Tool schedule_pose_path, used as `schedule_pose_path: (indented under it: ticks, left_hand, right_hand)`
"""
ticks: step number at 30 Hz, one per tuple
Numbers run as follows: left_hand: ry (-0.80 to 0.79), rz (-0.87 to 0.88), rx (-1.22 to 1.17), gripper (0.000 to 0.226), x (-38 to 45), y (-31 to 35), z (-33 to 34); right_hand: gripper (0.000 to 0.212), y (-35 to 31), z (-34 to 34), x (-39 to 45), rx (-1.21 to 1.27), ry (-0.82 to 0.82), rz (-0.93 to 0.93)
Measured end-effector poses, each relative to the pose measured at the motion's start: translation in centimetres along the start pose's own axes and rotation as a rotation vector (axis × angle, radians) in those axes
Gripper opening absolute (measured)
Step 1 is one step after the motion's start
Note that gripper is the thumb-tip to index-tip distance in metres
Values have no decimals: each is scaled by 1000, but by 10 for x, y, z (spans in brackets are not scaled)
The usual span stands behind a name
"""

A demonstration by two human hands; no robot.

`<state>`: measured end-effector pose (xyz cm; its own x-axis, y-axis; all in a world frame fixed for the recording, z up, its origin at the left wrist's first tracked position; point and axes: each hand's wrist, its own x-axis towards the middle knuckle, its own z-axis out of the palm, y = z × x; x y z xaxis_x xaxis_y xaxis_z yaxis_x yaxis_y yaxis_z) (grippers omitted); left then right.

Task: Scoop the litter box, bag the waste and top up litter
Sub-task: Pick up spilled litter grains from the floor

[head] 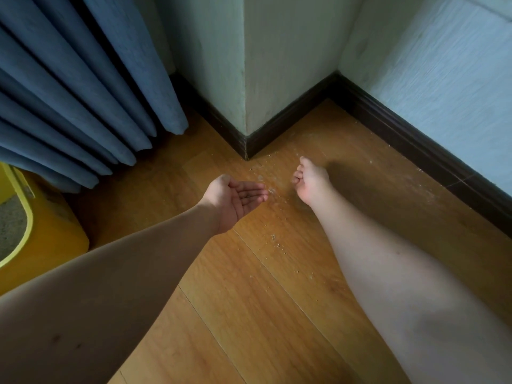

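Left hand: the left hand point(238, 199) reaches in from the lower left to the middle of the frame, palm up and cupped, fingers relaxed and lying together; a few dark grains seem to rest on the fingers.
Right hand: the right hand point(310, 180) comes in from the lower right, just right of the left hand and apart from it, fingers curled in with the tips bunched toward the thumb; whether it pinches any grains I cannot tell.
Spilled litter: spilled litter point(274, 239) lies scattered on the floor point(249, 300) between and below the two hands, with pale dust nearer the baseboard point(401, 134).
Litter box: the yellow litter box point(41, 231) sits at the left edge of the frame, grey litter showing inside its rim.
Surroundings: a blue curtain point(83, 92) hangs in the upper left; a wall corner point(245, 65) juts out at upper centre.
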<state>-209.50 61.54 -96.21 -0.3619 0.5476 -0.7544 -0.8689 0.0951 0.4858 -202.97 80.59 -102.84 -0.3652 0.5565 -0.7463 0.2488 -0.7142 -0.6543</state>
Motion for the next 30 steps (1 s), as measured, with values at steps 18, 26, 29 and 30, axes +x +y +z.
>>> schedule_pose_path:
  ticks: [18, 26, 29, 30]
  left_hand:
    - [-37, -3, 12, 48, 6, -2, 11]
    - [-41, 3, 20, 48, 5, 0, 8]
    - [-41, 5, 20, 48, 5, -1, 8]
    - [-40, 5, 22, 48, 5, -1, 8]
  right_hand:
    - [27, 24, -22, -14, 408, -361, 40]
    - [48, 20, -28, -17, 318, -312, -10]
    - [52, 16, -35, -16, 160, -173, -22]
    - [46, 17, -36, -15, 24, -126, -41]
